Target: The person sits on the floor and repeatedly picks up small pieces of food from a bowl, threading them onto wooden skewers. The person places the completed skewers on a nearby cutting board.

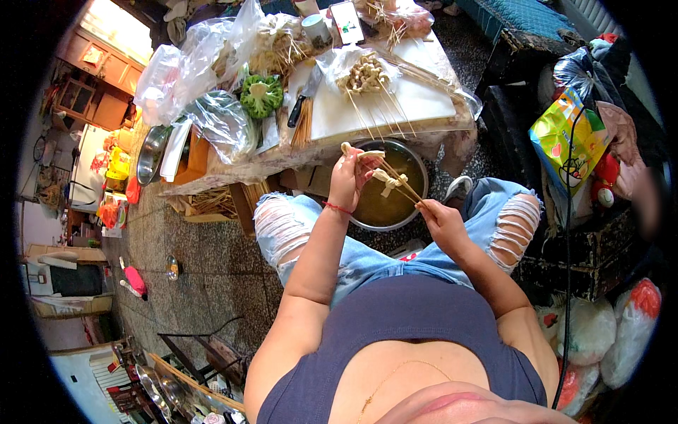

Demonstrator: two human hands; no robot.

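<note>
Skewers (409,190), thin, wooden: over the steel basin (381,227) of yellowish liquid (378,210), whose middle I take as my dial's centre. Pale knotted piece (390,182): at that centre, on or against the skewers; from my remote seat I cannot tell how firmly. Second pale piece (362,151): towards eleven o'clock.

Risks, as I judge them: soft piece tearing if pushed off-centre; loose knot slipping into the basin; left fingertips pricked, the points seeming to aim their way.

Left hand (346,180): nine o'clock, fingers bent, thumb and fingertips pinching the second pale piece; forearm slanting up from seven. Right hand (445,221): four o'clock, lower, wrist turned inward, fingers pinching the skewers' near ends. Plastic bag (337,67) of brownish pieces (369,74): twelve o'clock, on the white board (431,100)
</note>
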